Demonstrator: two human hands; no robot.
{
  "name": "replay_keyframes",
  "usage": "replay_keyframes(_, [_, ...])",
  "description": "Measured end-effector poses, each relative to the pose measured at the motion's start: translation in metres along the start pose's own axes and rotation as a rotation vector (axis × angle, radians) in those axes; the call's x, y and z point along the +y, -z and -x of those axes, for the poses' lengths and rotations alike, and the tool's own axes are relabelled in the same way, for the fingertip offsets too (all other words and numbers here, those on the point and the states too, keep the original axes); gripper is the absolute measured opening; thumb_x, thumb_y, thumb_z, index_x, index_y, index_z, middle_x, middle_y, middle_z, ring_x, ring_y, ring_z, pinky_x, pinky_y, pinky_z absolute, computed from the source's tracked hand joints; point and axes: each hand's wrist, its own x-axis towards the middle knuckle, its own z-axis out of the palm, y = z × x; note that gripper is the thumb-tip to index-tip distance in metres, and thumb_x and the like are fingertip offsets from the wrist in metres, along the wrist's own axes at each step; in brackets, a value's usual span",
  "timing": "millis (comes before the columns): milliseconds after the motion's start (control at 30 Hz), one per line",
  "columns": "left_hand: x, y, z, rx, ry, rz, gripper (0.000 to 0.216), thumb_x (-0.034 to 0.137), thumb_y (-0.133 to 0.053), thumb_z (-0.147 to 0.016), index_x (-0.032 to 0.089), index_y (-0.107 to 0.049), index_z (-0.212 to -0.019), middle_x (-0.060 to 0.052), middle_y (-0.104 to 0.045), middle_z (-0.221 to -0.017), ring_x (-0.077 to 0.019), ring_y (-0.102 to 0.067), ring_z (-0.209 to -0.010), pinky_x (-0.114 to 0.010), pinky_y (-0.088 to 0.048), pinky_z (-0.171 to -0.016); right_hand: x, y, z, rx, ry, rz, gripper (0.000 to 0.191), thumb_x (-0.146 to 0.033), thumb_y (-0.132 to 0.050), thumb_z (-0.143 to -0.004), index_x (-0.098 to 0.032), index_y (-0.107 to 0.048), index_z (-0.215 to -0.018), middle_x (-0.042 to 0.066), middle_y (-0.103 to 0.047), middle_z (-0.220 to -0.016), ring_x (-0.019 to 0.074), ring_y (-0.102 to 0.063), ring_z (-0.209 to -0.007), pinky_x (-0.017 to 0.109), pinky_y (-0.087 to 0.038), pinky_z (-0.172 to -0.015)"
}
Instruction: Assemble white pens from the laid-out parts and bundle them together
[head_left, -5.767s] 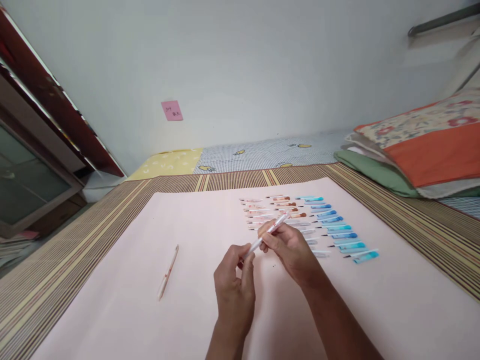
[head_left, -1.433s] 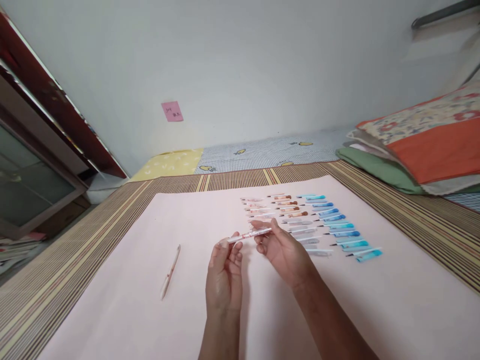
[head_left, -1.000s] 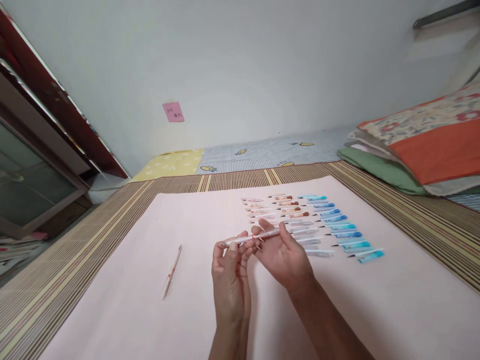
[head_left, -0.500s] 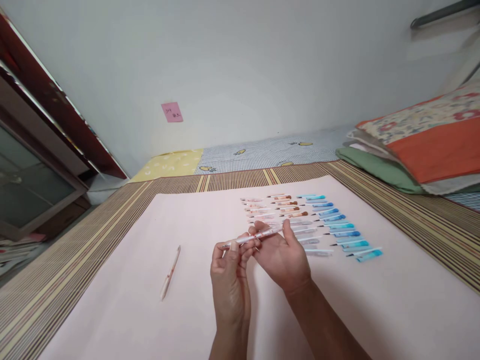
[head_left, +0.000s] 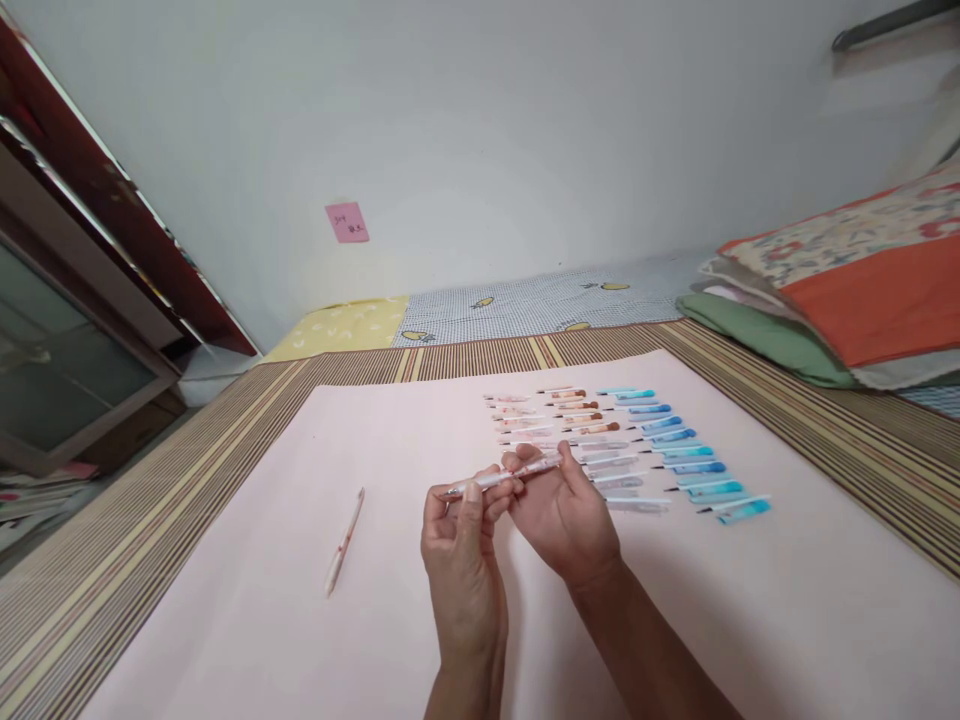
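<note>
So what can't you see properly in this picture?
Head view, note: the writing is too small to read.
Head view, pen: its middle is hidden by the left hand and right hand.
Head view, small parts: some lie behind the right hand.
Head view, pillow: cut off by the right edge.

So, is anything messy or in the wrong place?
A lone pen lies slanted on the left of the pink sheet, far from the tidy rows of pen parts on the right. Nothing looks spilled or broken. The left hand and right hand grip the held pen together.
</note>
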Motion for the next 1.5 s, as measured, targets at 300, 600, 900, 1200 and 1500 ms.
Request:
replay_keyframes(300, [0.0, 0.003, -0.005, 0.037, 0.058, 0.065, 0.026, 0.028, -0.083, -0.077, 0.016, -0.06, -0.084, -0.009, -0.076, -0.095, -0.0207, -0.075, -0.085, -0.031, -0.06, -0.079, -0.006, 0.001, -0.001, 0.031, 0.002, -0.027, 0.07, -0.077, -0.044, -0.088, -0.016, -0.077, -0.096, 0.01, -0.072, -0.093, 0.0197, -0.06, -0.078, 0.034, -0.051, -0.078])
replay_keyframes(600, [0.002, 0.015, -0.019, 0.106, 0.223, 0.128, 0.025, 0.018, -0.086, -0.069, 0.013, -0.071, -0.089, -0.005, -0.073, -0.089, -0.0113, -0.069, -0.079, -0.019, -0.056, -0.073, 0.0, 0.004, -0.005, -0.006, -0.01, 0.235, 0.055, -0.063, -0.061, -0.088, -0.013, -0.079, -0.103, 0.014, -0.075, -0.106, 0.0195, -0.063, -0.089, 0.031, -0.048, -0.079])
replay_keyframes(900, [0.057, 0.086, -0.063, 0.143, 0.004, -0.622, 0.029, 0.039, -0.081, -0.068, 0.017, -0.067, -0.083, 0.002, -0.06, -0.063, -0.0134, -0.053, -0.057, -0.026, -0.045, -0.058, -0.022, 0.017, 0.001, 0.195, 0.067, 1.018, 0.051, -0.065, -0.06, -0.088, -0.02, -0.076, -0.104, 0.012, -0.075, -0.104, 0.0236, -0.066, -0.094, 0.038, -0.047, -0.082])
replay_keyframes(1200, [0.072, 0.133, -0.087, 0.3, -0.033, -1.747, 0.015, 0.035, -0.059, -0.084, 0.024, -0.066, -0.09, -0.004, -0.068, -0.082, -0.0246, -0.063, -0.074, -0.033, -0.042, -0.064, -0.022, 0.009, 0.003, 0.145, 0.004, 1.227, 0.048, -0.063, -0.058, -0.089, -0.019, -0.074, -0.098, 0.009, -0.073, -0.098, 0.0202, -0.065, -0.082, 0.037, -0.049, -0.076])
replay_keyframes(1500, [0.06, 0.136, -0.093, 0.381, 0.024, -1.858, 0.009, 0.029, -0.06, -0.081, 0.024, -0.064, -0.087, -0.009, -0.071, -0.095, -0.0321, -0.064, -0.095, -0.039, -0.045, -0.077, -0.024, 0.005, 0.004, 0.134, 0.005, 1.226, 0.044, -0.059, -0.059, -0.089, -0.019, -0.074, -0.097, 0.009, -0.073, -0.095, 0.0198, -0.065, -0.079, 0.036, -0.048, -0.073])
